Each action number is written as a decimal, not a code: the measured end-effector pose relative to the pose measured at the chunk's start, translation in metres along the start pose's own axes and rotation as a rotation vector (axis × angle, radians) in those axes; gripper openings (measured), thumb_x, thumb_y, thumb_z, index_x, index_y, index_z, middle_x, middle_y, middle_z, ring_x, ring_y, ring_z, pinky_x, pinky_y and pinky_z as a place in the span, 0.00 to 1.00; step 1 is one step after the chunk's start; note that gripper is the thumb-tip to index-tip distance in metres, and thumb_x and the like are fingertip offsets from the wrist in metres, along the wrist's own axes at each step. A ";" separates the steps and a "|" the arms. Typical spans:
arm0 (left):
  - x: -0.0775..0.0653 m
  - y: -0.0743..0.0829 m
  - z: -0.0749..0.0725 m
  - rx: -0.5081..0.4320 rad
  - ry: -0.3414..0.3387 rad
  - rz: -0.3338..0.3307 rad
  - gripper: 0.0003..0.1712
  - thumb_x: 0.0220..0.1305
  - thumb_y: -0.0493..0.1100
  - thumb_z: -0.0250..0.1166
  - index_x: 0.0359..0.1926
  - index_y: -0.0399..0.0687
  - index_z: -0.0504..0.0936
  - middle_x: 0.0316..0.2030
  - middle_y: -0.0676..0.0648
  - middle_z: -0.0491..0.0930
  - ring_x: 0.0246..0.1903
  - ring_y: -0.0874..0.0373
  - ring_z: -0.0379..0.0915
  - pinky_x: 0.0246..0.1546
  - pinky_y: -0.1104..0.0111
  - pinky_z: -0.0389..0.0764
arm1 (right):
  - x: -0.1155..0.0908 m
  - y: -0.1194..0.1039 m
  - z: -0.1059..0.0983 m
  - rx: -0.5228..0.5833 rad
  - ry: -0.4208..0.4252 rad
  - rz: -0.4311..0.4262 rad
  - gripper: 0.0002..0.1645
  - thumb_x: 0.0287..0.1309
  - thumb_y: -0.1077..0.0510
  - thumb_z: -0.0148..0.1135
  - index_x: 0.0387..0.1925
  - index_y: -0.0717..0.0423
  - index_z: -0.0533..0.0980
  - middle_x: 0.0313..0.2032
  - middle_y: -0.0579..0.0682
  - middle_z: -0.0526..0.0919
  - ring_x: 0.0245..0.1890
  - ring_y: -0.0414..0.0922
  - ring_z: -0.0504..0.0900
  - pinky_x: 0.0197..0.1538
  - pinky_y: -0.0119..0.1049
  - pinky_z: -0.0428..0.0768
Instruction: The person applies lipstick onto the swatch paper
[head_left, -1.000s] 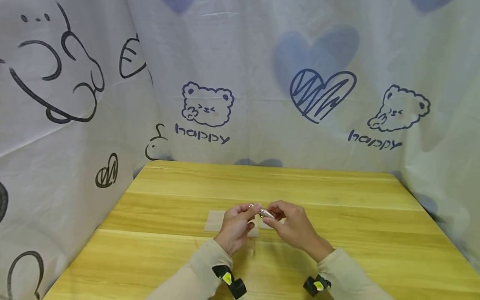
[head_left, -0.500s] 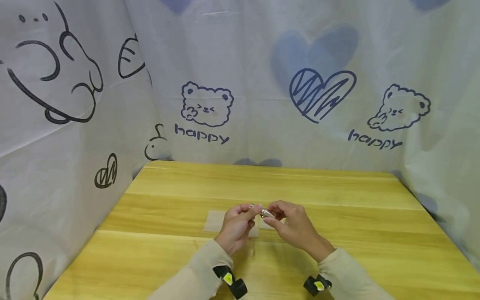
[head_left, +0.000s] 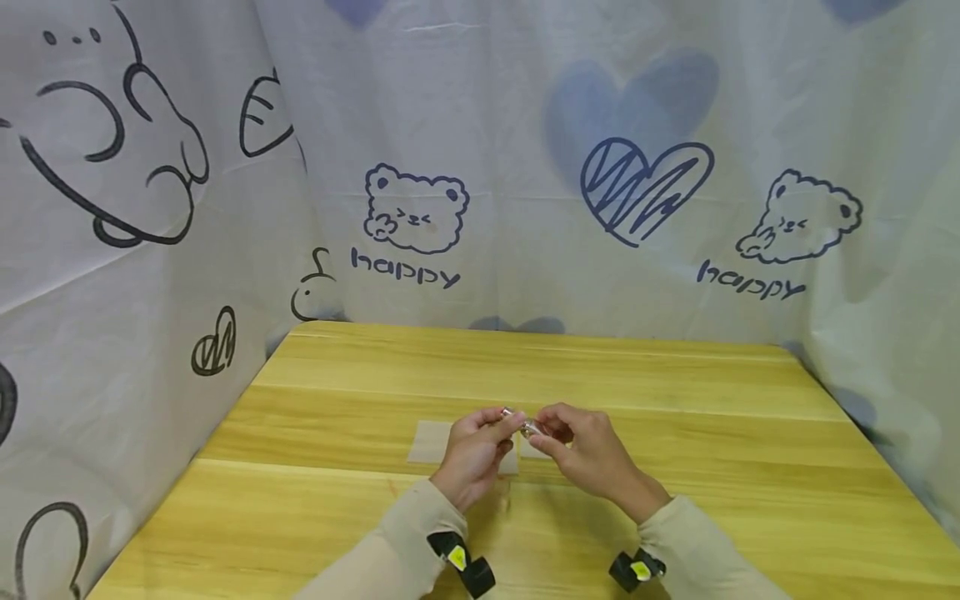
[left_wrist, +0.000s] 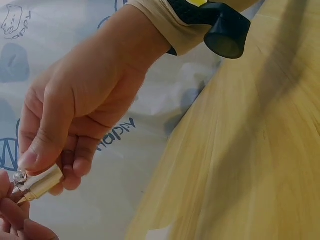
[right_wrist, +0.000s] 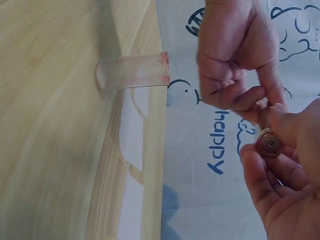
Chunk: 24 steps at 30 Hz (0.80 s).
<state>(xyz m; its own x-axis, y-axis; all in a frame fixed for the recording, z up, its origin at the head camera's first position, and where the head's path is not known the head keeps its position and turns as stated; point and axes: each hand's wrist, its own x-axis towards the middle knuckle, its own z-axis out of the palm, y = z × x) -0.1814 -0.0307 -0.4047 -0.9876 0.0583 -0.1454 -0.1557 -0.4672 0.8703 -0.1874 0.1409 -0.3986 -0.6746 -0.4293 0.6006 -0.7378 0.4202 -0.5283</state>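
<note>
Both hands meet over the middle of the table, pinching one small shiny metal cylinder (head_left: 529, 428). My left hand (head_left: 472, 458) grips its left part between thumb and fingers. At the other end, the fingertips of my right hand (head_left: 596, 454) hold it. In the left wrist view the cylinder (left_wrist: 46, 183) looks gold, with a small clear or silvery round bit beside the left thumb. Its round end (right_wrist: 270, 143), seen in the right wrist view, has a rim and a speckled face. Fingers cover much of it, so its exact kind cannot be told.
A clear cup (right_wrist: 132, 72) with a reddish rim stands on the wooden table (head_left: 300, 517). Pale flat sheets (head_left: 427, 442) lie under and beyond the hands. A printed white curtain (head_left: 517, 275) encloses the back and sides. Each wrist carries a black camera strap.
The cylinder has shifted or turned slightly between the fingers: a little more shows at its left end and less of the silvery part at the right. Both hands keep nearly the same place.
</note>
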 end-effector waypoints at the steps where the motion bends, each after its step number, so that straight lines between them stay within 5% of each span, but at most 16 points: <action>1: 0.000 0.001 0.000 0.000 0.000 0.003 0.08 0.61 0.33 0.67 0.34 0.42 0.74 0.30 0.50 0.76 0.28 0.64 0.69 0.29 0.75 0.73 | 0.000 0.000 0.000 0.003 -0.003 0.008 0.10 0.51 0.67 0.71 0.35 0.60 0.79 0.26 0.43 0.82 0.23 0.33 0.78 0.27 0.29 0.79; 11: 0.000 0.002 -0.002 0.009 -0.056 -0.014 0.05 0.64 0.35 0.65 0.36 0.43 0.76 0.31 0.51 0.75 0.30 0.63 0.67 0.26 0.75 0.67 | 0.000 0.001 -0.003 0.104 -0.067 0.177 0.04 0.60 0.62 0.66 0.37 0.59 0.80 0.27 0.44 0.82 0.23 0.39 0.79 0.26 0.32 0.80; 18: 0.001 0.001 -0.004 -0.022 -0.146 0.001 0.02 0.67 0.33 0.61 0.39 0.42 0.77 0.34 0.53 0.77 0.32 0.65 0.68 0.25 0.77 0.65 | 0.002 0.002 -0.007 0.327 -0.157 0.326 0.13 0.71 0.61 0.54 0.43 0.69 0.78 0.32 0.56 0.82 0.28 0.48 0.83 0.33 0.42 0.83; 24: 0.001 0.002 -0.004 -0.040 -0.195 0.001 0.05 0.68 0.31 0.58 0.43 0.40 0.76 0.37 0.52 0.79 0.32 0.65 0.67 0.27 0.77 0.64 | 0.005 -0.001 -0.010 0.573 -0.222 0.470 0.21 0.76 0.56 0.45 0.41 0.73 0.75 0.30 0.57 0.79 0.27 0.42 0.78 0.33 0.35 0.82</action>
<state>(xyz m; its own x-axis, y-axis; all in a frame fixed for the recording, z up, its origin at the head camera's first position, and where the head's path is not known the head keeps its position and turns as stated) -0.1827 -0.0355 -0.4050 -0.9730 0.2257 -0.0478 -0.1583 -0.5021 0.8502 -0.1901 0.1462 -0.3888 -0.8647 -0.4842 0.1336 -0.2297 0.1446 -0.9625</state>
